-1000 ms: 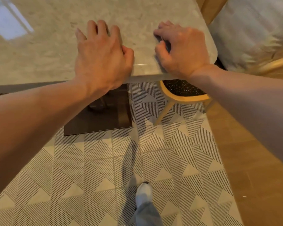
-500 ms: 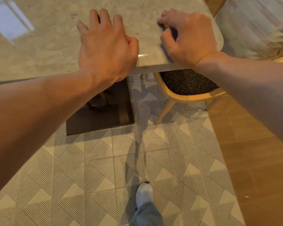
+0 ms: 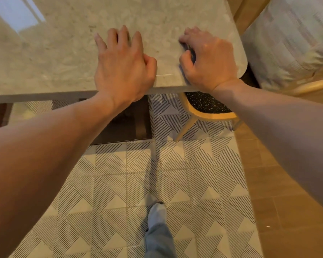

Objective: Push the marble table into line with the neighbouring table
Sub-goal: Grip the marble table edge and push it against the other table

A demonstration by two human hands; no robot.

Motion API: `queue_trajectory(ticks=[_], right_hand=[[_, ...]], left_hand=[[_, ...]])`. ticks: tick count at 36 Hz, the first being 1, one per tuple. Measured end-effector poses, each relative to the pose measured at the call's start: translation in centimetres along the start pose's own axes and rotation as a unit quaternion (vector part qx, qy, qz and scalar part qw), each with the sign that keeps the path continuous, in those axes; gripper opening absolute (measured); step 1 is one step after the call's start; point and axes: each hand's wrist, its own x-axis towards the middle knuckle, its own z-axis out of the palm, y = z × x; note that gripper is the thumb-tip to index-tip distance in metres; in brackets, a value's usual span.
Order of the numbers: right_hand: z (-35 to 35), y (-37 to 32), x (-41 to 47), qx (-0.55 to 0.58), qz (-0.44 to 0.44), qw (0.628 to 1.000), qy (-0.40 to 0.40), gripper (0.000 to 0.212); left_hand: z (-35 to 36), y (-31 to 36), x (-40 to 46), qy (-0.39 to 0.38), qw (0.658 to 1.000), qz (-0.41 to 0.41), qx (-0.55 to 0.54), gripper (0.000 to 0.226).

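The marble table [image 3: 67, 53] fills the upper part of the view, with its near edge running across the middle. My left hand [image 3: 122, 71] lies on the top at that edge, fingers spread, thumb tucked at the rim and the heel over the edge. My right hand [image 3: 208, 62] presses on the top near the table's rounded right corner, fingers bent. The table's dark square base plate [image 3: 131, 125] stands on the patterned tiles below. No neighbouring table can be made out.
A wooden chair [image 3: 207, 110] with a dark speckled seat is tucked under the right corner. A pale cushioned seat [image 3: 291, 43] stands to the right of the table. My foot [image 3: 157, 215] is on the tiles [image 3: 119, 183]; wood flooring [image 3: 287, 211] lies to the right.
Both hands keep their places on the table top. The table edge rose in view half a second ago and sits lower again now; less of the chair seat shows.
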Motion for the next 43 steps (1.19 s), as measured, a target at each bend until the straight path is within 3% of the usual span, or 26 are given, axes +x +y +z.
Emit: queue_trajectory(ticks=[4, 9, 13, 17, 19, 21, 24, 27, 31, 39, 41, 43], right_hand=[[-0.6, -0.6, 0.1, -0.018, 0.026, 0.999, -0.025, 0.035], [-3.2, -3.3, 0.6, 0.017, 0.095, 0.987, -0.129, 0.038], [-6.3, -5.4, 2.5, 0.042, 0.146, 0.953, -0.263, 0.023], [-8.9, -7.7, 1.4, 0.086, 0.170, 0.920, -0.343, 0.030], [-9.8, -8.6, 0.4, 0.082, 0.157, 0.901, -0.396, 0.022], [-10.7, -9.6, -0.2, 0.066, 0.148, 0.891, -0.424, 0.030], [-13.1, -12.2, 0.9, 0.104, 0.165, 0.888, -0.416, 0.043], [-14.6, -15.0, 2.6, 0.202, 0.187, 0.889, -0.366, 0.044], [-16.6, -20.1, 5.8, 0.347, 0.208, 0.876, -0.262, 0.034], [-17.8, -31.9, 10.4, 0.469, 0.219, 0.841, -0.155, 0.012], [-17.2, -34.5, 11.1, 0.485, 0.226, 0.833, -0.140, 0.012], [-16.3, -37.9, 11.9, 0.494, 0.223, 0.832, -0.123, 0.012]], left_hand=[[-0.6, 0.0, 0.0, -0.018, 1.000, -0.006, -0.024, 0.052], [-2.7, -1.1, -0.5, -0.086, 0.987, -0.014, -0.137, 0.054], [-5.8, -2.2, -2.3, -0.166, 0.955, -0.046, -0.240, 0.051], [-9.1, -2.3, -5.8, -0.218, 0.928, -0.080, -0.291, 0.043], [-10.7, -2.3, -6.9, -0.254, 0.898, -0.131, -0.334, 0.047], [-12.7, -2.2, -7.5, -0.260, 0.869, -0.184, -0.380, 0.049], [-17.1, -2.3, -6.9, -0.207, 0.827, -0.268, -0.449, 0.046], [-20.7, -2.6, -5.5, -0.167, 0.784, -0.298, -0.518, 0.040], [-25.6, -5.5, -3.9, -0.088, 0.730, -0.334, -0.590, 0.035], [-31.7, -18.6, -7.4, 0.054, 0.627, -0.420, -0.654, 0.037], [-32.3, -22.0, -8.4, 0.054, 0.625, -0.426, -0.652, 0.039], [-32.4, -26.1, -9.4, 0.045, 0.652, -0.404, -0.640, 0.039]])
